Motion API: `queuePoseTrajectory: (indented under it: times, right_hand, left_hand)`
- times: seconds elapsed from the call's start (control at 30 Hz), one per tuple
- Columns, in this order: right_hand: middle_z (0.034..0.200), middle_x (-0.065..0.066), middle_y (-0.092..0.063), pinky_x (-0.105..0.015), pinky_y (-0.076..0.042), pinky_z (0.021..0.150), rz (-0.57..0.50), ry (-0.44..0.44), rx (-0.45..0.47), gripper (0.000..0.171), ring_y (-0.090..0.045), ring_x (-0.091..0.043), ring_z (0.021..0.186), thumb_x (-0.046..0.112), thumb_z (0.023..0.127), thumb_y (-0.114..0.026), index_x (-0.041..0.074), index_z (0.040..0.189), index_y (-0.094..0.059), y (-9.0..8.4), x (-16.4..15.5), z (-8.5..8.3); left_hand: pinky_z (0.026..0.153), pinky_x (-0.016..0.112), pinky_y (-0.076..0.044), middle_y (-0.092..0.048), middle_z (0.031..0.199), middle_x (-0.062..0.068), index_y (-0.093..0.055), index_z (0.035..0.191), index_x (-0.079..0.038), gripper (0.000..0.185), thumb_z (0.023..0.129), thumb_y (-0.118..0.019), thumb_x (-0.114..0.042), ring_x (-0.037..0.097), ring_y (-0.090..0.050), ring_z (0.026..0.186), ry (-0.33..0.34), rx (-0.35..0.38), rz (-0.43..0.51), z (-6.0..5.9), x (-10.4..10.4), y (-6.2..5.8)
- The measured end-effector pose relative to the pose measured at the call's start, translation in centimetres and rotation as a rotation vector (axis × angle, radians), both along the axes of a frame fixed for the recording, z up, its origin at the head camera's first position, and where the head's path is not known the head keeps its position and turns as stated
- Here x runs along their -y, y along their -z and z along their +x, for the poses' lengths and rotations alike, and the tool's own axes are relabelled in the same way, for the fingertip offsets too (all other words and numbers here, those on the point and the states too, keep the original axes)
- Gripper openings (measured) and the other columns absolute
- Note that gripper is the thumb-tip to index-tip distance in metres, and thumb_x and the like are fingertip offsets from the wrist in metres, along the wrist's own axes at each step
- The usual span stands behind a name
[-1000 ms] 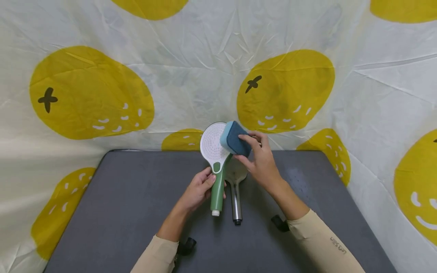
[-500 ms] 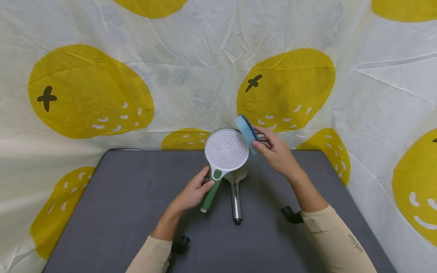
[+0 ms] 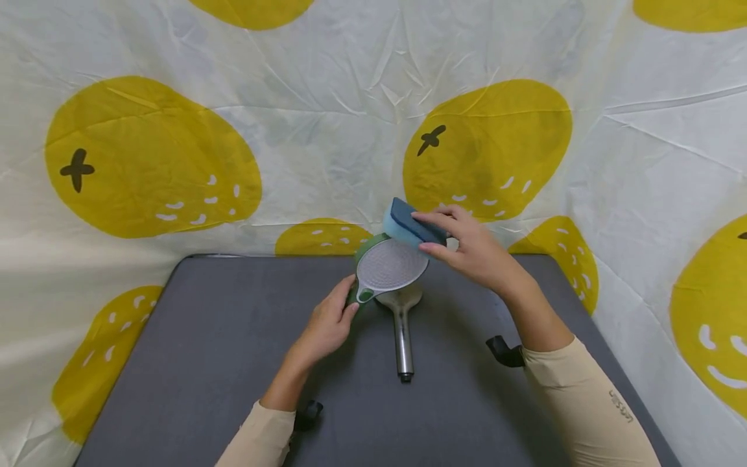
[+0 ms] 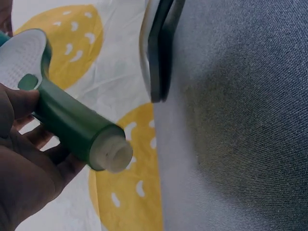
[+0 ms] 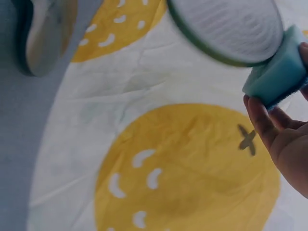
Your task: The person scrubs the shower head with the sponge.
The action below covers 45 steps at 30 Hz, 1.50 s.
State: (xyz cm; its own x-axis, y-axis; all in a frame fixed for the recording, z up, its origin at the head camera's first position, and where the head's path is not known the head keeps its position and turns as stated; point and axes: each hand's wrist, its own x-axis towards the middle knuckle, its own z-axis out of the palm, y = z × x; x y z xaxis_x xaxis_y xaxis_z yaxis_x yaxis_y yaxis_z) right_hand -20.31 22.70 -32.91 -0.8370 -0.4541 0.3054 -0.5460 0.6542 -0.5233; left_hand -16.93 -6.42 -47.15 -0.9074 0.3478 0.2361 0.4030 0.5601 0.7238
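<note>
Scrubbing works best with the blue sponge point(image 3: 412, 225) kept flat against the white, dimpled spray face of the green shower head point(image 3: 388, 267), raised over the grey fabric worktop point(image 3: 204, 363). The left hand point(image 3: 327, 324) grips its smooth cylindrical handle; the right hand point(image 3: 473, 253) pinches the soft, two-layer sponge. A chrome shower head point(image 3: 401, 324) lies beneath.
</note>
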Motion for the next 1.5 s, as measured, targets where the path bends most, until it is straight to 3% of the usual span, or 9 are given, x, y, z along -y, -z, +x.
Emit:
queuePoseTrajectory:
  times: [0.13,0.3,0.47,0.63,0.93,1.1,1.2,1.5]
  right_hand:
    - [0.14,-0.014,-0.053,-0.048,-0.054,0.092,0.114,-0.049,-0.154,0.056,-0.054,-0.031,0.123,0.026,0.094,-0.078,0.02,0.146,-0.06,-0.7,1.4,0.4]
    - [0.141,-0.021,-0.051,-0.05,-0.055,0.093,0.19,-0.05,-0.296,0.058,-0.053,-0.036,0.126,0.025,0.091,-0.08,0.017,0.145,-0.06,-0.5,2.5,0.8]
    - [0.142,-0.025,-0.046,-0.053,-0.055,0.096,0.125,0.05,-0.319,0.062,-0.05,-0.04,0.127,0.022,0.09,-0.082,0.014,0.146,-0.058,0.6,2.0,0.7]
    - [0.14,-0.027,-0.043,-0.055,-0.053,0.098,0.032,0.162,-0.326,0.065,-0.048,-0.041,0.126,0.015,0.087,-0.085,0.012,0.145,-0.057,2.7,1.0,0.4]
    - [0.136,-0.029,-0.043,-0.053,-0.054,0.091,-0.027,0.187,-0.378,0.069,-0.05,-0.042,0.118,0.011,0.082,-0.088,0.011,0.143,-0.057,5.9,1.1,0.7]
    - [0.133,-0.032,-0.048,-0.056,-0.053,0.094,0.061,0.143,-0.488,0.066,-0.051,-0.045,0.12,0.017,0.082,-0.089,0.011,0.14,-0.059,8.0,2.2,1.4]
    - [0.133,-0.031,-0.05,-0.056,-0.052,0.094,0.106,0.108,-0.509,0.067,-0.052,-0.045,0.121,0.021,0.082,-0.089,0.013,0.141,-0.059,9.2,3.0,2.0]
    - [0.134,-0.028,-0.051,-0.054,-0.056,0.093,0.181,0.012,-0.513,0.07,-0.054,-0.043,0.12,0.026,0.082,-0.089,0.016,0.144,-0.058,10.5,4.8,3.9]
  left_hand:
    - [0.112,0.054,-0.046,-0.053,0.153,0.012,-0.044,0.154,-0.009,0.051,0.106,-0.058,-0.012,0.032,-0.053,0.139,-0.025,-0.04,-0.03,0.1,-0.3,0.5]
    - [0.104,0.054,-0.05,-0.06,0.144,0.016,-0.045,0.153,-0.008,0.051,0.104,-0.059,-0.012,0.033,-0.061,0.127,-0.019,0.026,0.065,0.2,-0.7,1.0]
    - [0.081,0.036,-0.057,-0.069,0.115,0.017,-0.047,0.15,-0.004,0.047,0.104,-0.058,-0.006,0.022,-0.067,0.093,0.052,0.124,0.245,0.3,-1.0,1.0]
    - [0.069,0.031,-0.061,-0.066,0.113,0.019,-0.046,0.147,-0.005,0.041,0.106,-0.054,-0.006,0.02,-0.071,0.079,0.149,0.209,0.39,0.5,-1.2,0.4]
    - [0.068,0.036,-0.064,-0.059,0.119,0.031,-0.041,0.149,0.004,0.043,0.107,-0.05,-0.002,0.047,-0.071,0.077,0.187,0.303,0.568,0.7,-1.6,-0.2]
    - [0.067,0.039,-0.064,-0.06,0.116,0.033,-0.041,0.149,0.005,0.045,0.106,-0.052,-0.002,0.031,-0.072,0.07,0.169,0.319,0.63,0.7,-1.6,-0.6]
    - [0.067,0.04,-0.064,-0.06,0.114,0.032,-0.039,0.151,0.005,0.047,0.106,-0.052,-0.002,0.021,-0.072,0.068,0.157,0.328,0.644,0.6,-1.6,-0.8]
    - [0.07,0.038,-0.064,-0.059,0.119,0.035,-0.032,0.152,0.008,0.051,0.107,-0.052,-0.005,0.019,-0.073,0.07,0.169,0.347,0.678,0.3,-1.5,-0.6]
